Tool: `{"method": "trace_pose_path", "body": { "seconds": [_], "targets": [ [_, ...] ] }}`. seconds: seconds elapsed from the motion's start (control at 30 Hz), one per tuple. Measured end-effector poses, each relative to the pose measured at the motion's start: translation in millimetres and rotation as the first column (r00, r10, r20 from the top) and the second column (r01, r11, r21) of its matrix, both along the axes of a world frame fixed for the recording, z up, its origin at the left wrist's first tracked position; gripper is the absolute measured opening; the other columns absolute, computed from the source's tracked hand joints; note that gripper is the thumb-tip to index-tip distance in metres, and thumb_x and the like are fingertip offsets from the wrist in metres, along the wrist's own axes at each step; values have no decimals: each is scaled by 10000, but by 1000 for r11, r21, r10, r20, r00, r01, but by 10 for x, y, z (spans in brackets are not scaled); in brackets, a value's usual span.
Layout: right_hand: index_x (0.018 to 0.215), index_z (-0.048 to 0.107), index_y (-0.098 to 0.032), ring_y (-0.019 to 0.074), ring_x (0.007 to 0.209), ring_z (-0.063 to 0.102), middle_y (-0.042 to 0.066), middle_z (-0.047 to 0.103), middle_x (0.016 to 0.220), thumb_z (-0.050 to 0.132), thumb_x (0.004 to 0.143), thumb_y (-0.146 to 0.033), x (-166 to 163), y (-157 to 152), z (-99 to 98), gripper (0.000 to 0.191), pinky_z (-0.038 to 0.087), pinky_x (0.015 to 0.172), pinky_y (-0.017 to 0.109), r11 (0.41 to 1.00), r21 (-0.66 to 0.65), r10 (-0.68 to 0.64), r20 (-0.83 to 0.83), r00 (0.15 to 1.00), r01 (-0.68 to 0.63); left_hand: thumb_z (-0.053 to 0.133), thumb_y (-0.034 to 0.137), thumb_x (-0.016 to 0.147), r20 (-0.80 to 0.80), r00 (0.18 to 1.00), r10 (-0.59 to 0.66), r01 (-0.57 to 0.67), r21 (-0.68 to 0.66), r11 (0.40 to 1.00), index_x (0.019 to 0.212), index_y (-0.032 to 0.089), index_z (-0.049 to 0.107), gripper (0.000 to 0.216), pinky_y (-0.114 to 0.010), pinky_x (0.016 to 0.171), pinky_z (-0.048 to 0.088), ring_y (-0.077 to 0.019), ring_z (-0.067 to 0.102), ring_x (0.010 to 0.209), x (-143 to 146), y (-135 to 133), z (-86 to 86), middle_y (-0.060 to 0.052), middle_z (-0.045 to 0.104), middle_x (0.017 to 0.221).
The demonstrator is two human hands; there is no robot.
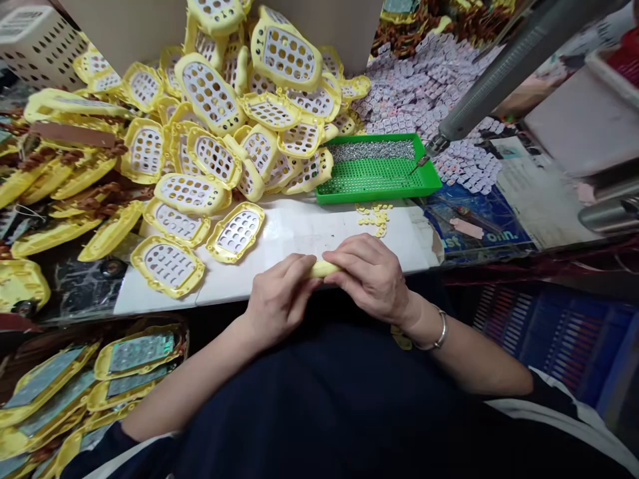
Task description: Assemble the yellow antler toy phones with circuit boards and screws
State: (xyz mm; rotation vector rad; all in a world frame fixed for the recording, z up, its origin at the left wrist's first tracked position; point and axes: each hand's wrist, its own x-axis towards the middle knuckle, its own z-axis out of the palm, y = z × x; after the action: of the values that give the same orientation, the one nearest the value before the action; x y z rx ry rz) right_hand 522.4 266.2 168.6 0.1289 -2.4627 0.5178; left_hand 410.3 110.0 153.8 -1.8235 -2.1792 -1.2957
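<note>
Between my two hands is a yellow plastic casing [324, 269], seen edge-on at the front edge of the white work surface [299, 229]. My left hand [280, 293] grips its left end, thumb and fingers closed. My right hand [370, 276] pinches the right end; a silver bangle circles that wrist. Fingers cover most of the casing, so its face is hidden. Just beyond my right hand lie small yellow pieces [377, 218]. To the left, a yellow casing with a white perforated panel [235, 231] rests on the surface beside another similar casing [168, 266].
A green tray [379, 189] of small metal screws stands behind my hands, with a power screwdriver [469, 106] hanging over it. More yellow casings [210, 93] are piled at back left. White keypad pieces [424, 80] heap at back right. Casings with circuit boards [142, 351] sit lower left.
</note>
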Motion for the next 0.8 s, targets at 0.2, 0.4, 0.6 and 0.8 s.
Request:
{"method": "trace_pose_path", "body": {
  "seconds": [0.2,0.4,0.6,0.8],
  "targets": [
    [931,693,-113,184,738,585,69,664,747,572,911,-265,-96,39,-4,195,504,690,328,1000,-9,-18,-33,999,17,486,163,909,28,999,40,-43,107,993,1020,119,573,147,-195,564,446,-109,569,626,5,54,-51,-47,630,777],
    [1144,636,-117,235,1088,612,128,693,1098,499,943,-434,-147,183,94,401,444,1015,457,986,165,35,-61,998,-24,512,394,894,847,502,175,-10,-196,980,926,136,625,284,-215,484,468,-134,593,577,-197,160,82,-33,645,719],
    [1132,631,-163,208,1011,659,72,738,1019,574,919,-329,-91,251,18,276,465,998,442,957,269,140,-103,985,-108,478,457,915,958,-16,285,269,-271,924,979,93,642,404,-188,361,413,-111,551,418,-343,181,160,-57,633,667],
    [1054,674,-146,181,865,687,88,741,914,561,927,-334,-89,219,-55,254,537,815,348,999,-7,52,-17,999,-52,420,495,937,456,890,13,75,-175,982,1169,116,607,482,-296,691,545,-191,665,808,-318,-15,96,-131,655,1052]
  ]
}}
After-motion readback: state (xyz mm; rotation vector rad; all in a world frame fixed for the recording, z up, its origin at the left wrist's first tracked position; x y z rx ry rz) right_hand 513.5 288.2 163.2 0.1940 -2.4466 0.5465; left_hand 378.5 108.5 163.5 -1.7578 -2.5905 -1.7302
